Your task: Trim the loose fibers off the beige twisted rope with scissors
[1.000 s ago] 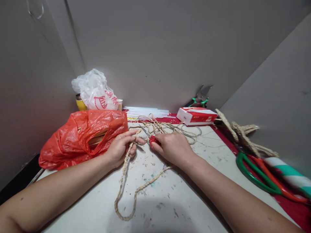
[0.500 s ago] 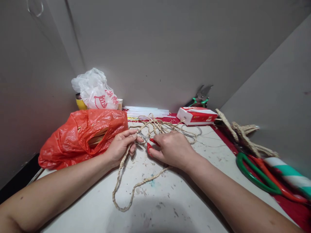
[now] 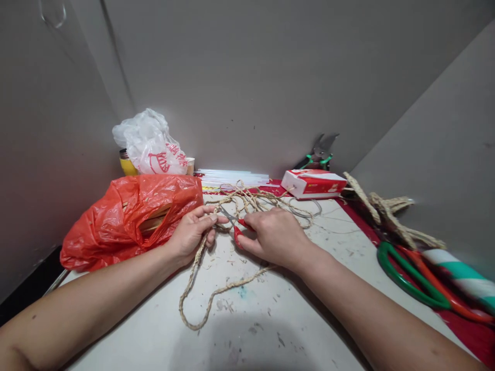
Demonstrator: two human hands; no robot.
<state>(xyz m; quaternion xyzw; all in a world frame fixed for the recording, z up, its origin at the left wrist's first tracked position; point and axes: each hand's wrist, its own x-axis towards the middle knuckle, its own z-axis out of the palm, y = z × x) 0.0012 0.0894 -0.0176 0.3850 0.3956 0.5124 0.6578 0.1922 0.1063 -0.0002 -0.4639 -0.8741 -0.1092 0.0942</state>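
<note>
A braided straw rope (image 3: 211,304) loops over the table's front part, and one stretch of it runs up into my left hand (image 3: 195,229). The left fingers close around the rope. In my right hand (image 3: 274,234) are small scissors (image 3: 236,233) with red handles, thumb and fingers in the loops. Their blades stand a little apart and point left, close to the left fingertips and the rope there. Whether the blades touch the rope I cannot tell. Behind both hands lies a loose tangle of the same rope (image 3: 247,195).
To the left sits a red plastic bag (image 3: 112,216) with wooden strips; a white bag (image 3: 154,149) is behind it. Clear sticks (image 3: 232,179), a red-white box (image 3: 317,184) and pruning shears (image 3: 320,152) line the back. Large green-handled (image 3: 406,278) and orange-handled tools lie right.
The scissor blades have opened slightly wider beside the left fingertips. Both hands stay in nearly the same place, and the rope loop at the front has shifted slightly up.
</note>
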